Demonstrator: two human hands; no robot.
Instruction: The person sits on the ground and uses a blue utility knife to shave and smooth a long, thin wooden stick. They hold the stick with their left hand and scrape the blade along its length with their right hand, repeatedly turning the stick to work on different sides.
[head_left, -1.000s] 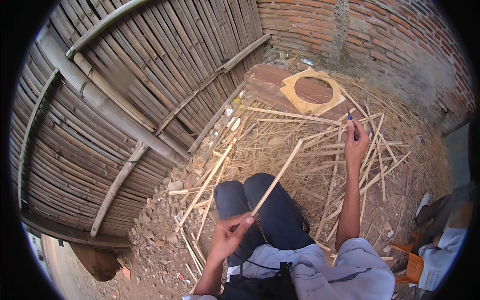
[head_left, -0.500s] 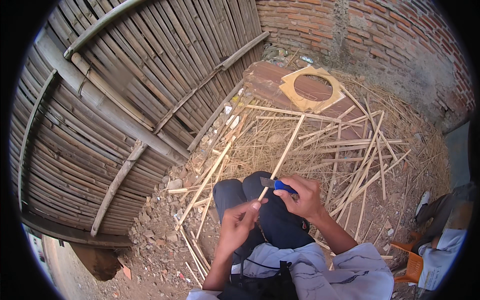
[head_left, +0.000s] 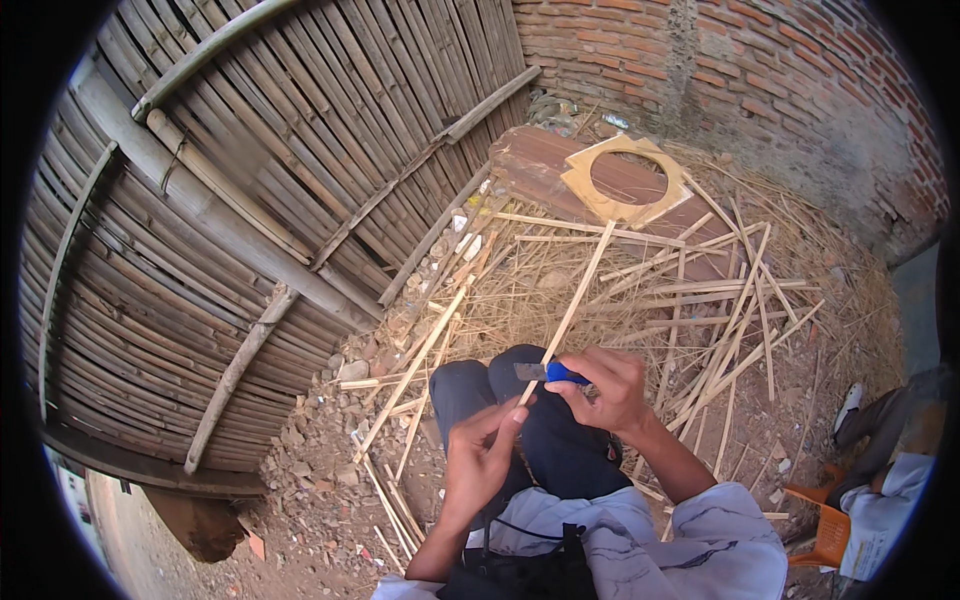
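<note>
Bamboo wall point(head_left: 300, 130) at left, brown board point(head_left: 530, 165) on the ground ahead. At right, the dark rim cuts off a person point(head_left: 865, 435), who partly hides an orange chair point(head_left: 832, 530). A panel point(head_left: 655, 208) on the board shows brown through its round hole. Above my knees point(head_left: 458, 390), my left grip point(head_left: 478, 455) pinches a pale strip point(head_left: 580, 295), lower end hidden there; my right grip point(head_left: 608, 395) closes on a blue knife point(head_left: 566, 374), handle mostly covered, blade across the strip.

Matt wooden strip point(head_left: 572, 307), plastic knife handle point(head_left: 566, 374), dull metal blade point(head_left: 528, 372), rough brick wall point(head_left: 770, 85)
</note>
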